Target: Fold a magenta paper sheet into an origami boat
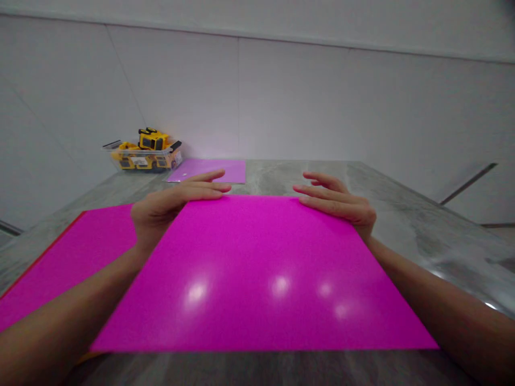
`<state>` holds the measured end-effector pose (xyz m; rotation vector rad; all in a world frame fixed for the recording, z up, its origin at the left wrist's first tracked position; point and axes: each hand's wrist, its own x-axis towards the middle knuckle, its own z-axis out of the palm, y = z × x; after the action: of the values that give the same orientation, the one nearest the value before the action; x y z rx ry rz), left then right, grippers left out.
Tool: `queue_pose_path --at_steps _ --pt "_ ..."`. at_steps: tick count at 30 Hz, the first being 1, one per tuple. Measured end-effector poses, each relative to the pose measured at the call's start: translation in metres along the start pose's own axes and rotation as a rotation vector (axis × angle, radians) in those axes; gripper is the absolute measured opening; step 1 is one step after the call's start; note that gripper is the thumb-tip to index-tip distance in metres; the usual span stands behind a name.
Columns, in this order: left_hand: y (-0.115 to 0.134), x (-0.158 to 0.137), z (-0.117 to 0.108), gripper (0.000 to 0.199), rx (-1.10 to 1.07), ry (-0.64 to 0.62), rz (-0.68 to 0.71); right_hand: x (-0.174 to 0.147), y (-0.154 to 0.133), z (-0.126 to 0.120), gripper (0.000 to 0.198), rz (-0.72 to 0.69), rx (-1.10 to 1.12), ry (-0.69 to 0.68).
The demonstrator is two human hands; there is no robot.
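Clearly, the far edge of a glossy magenta sheet (261, 257) is met by both hands, its near edge being set toward the viewer. The fingers of the left hand (173, 201) and of the right hand (341, 205) are stretched toward each other and kept well apart; whether the sheet is pinched from below cannot be told, as the thumbs are hidden. Round spots of light are reflected on it between the forearms.

Left of the left hand, a second magenta sheet (92, 241) with a red edge is partly covered by the forearm. Around the grip, a grey marbled table (402, 230) is seen, brightly glinting beside the right forearm. Beyond the left fingertips a lilac sheet (227, 171) is laid, and next to it a clear plastic box (140, 161) is piled with yellow toy vehicles (153, 141). Farther out, the table is backed by a pale wall (298, 96) marked with thin seams.
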<state>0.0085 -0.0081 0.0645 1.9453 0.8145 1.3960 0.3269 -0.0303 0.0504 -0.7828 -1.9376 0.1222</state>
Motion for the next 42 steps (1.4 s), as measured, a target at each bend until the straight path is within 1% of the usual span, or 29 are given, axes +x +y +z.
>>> queue_pose_path --at_steps 1,2,3,5,7,8,10,12,13,14,15,16,17,18,19,20,21,22,24,26,28,31,33,34,36,37,39,41,42 --pt "0.004 -0.001 -0.002 0.017 0.050 -0.002 0.109 -0.002 0.002 -0.004 0.032 -0.013 -0.036 -0.035" --pt "0.004 -0.002 -0.002 0.013 0.101 -0.035 0.189 -0.006 0.005 -0.006 0.034 -0.028 -0.057 -0.073" --pt "0.002 -0.003 -0.002 0.014 0.155 -0.105 0.238 -0.011 0.011 -0.006 0.035 -0.043 -0.063 -0.111" --pt "-0.009 -0.006 0.002 0.021 0.240 -0.347 0.269 -0.023 0.025 -0.004 0.039 -0.070 -0.020 -0.258" --pt "-0.023 -0.007 0.007 0.032 0.295 -0.659 0.269 -0.033 0.037 0.001 0.041 -0.080 0.049 -0.447" --pt "-0.030 -0.008 0.010 0.039 0.300 -0.792 0.252 -0.036 0.041 0.003 0.045 -0.079 0.078 -0.535" --pt "-0.040 -0.009 0.013 0.048 0.270 -0.934 0.207 -0.041 0.043 0.006 0.056 -0.070 0.119 -0.718" --pt "-0.045 -0.010 0.013 0.051 0.209 -0.986 0.148 -0.043 0.039 0.005 0.067 -0.055 0.150 -0.840" --pt "-0.046 -0.011 0.012 0.050 0.168 -0.995 0.112 -0.045 0.037 0.005 0.069 -0.039 0.170 -0.867" --pt "-0.047 -0.012 0.011 0.048 0.127 -0.976 0.060 -0.046 0.035 0.004 0.067 -0.015 0.200 -0.881" --pt "-0.046 -0.013 0.011 0.044 0.092 -0.930 -0.004 -0.048 0.033 0.004 0.062 0.039 0.240 -0.860" --pt "-0.045 -0.014 0.012 0.039 0.071 -0.865 -0.065 -0.049 0.033 0.005 0.054 0.124 0.288 -0.793" --pt "-0.044 -0.017 0.014 0.035 0.056 -0.768 -0.138 -0.051 0.033 0.008 0.046 0.239 0.345 -0.698" --pt "-0.041 -0.020 0.019 0.036 0.053 -0.659 -0.204 -0.052 0.033 0.011 0.041 0.394 0.398 -0.526" --pt "-0.038 -0.023 0.025 0.040 0.051 -0.570 -0.243 -0.052 0.034 0.015 0.042 0.544 0.451 -0.327" --pt "-0.035 -0.028 0.032 0.040 -0.013 -0.443 -0.348 -0.051 0.034 0.019 0.042 0.672 0.510 -0.208" --pt "-0.031 -0.032 0.040 0.039 -0.094 -0.357 -0.453 -0.049 0.034 0.023 0.041 0.750 0.567 -0.081" --pt "-0.026 -0.036 0.048 0.038 -0.184 -0.314 -0.548 -0.046 0.033 0.026 0.039 0.801 0.617 0.015" --pt "-0.016 -0.042 0.061 0.037 -0.408 -0.381 -0.695 -0.040 0.032 0.028 0.035 0.854 0.676 0.119" --pt "-0.006 -0.044 0.067 0.041 -0.616 -0.383 -0.817 -0.036 0.033 0.026 0.034 0.881 0.689 0.123" --pt "0.004 -0.041 0.066 0.046 -0.743 -0.328 -0.840 -0.034 0.037 0.022 0.034 0.899 0.672 0.070" --pt "0.014 -0.034 0.062 0.069 -0.767 -0.185 -0.840 -0.032 0.045 0.018 0.042 0.893 0.569 -0.035" --pt "0.017 -0.034 0.064 0.082 -0.760 -0.132 -0.869 -0.031 0.044 0.018 0.047 0.800 0.326 -0.044" --pt "0.017 -0.036 0.067 0.083 -0.774 -0.130 -0.890 -0.030 0.040 0.018 0.047 0.716 0.146 -0.019" --pt "0.015 -0.042 0.074 0.076 -0.821 -0.165 -0.931 -0.030 0.025 0.021 0.043 0.492 -0.258 0.033" --pt "0.014 -0.045 0.077 0.070 -0.847 -0.196 -0.946 -0.031 0.014 0.024 0.040 0.399 -0.393 0.016" --pt "0.011 -0.051 0.082 0.063 -0.875 -0.260 -0.968 -0.034 -0.007 0.029 0.038 0.298 -0.497 -0.122" --pt "0.005 -0.051 0.082 0.063 -0.838 -0.314 -0.958 -0.038 -0.022 0.035 0.042 0.274 -0.494 -0.306" --pt "0.002 -0.049 0.080 0.063 -0.782 -0.335 -0.930 -0.040 -0.026 0.037 0.044 0.280 -0.485 -0.358"
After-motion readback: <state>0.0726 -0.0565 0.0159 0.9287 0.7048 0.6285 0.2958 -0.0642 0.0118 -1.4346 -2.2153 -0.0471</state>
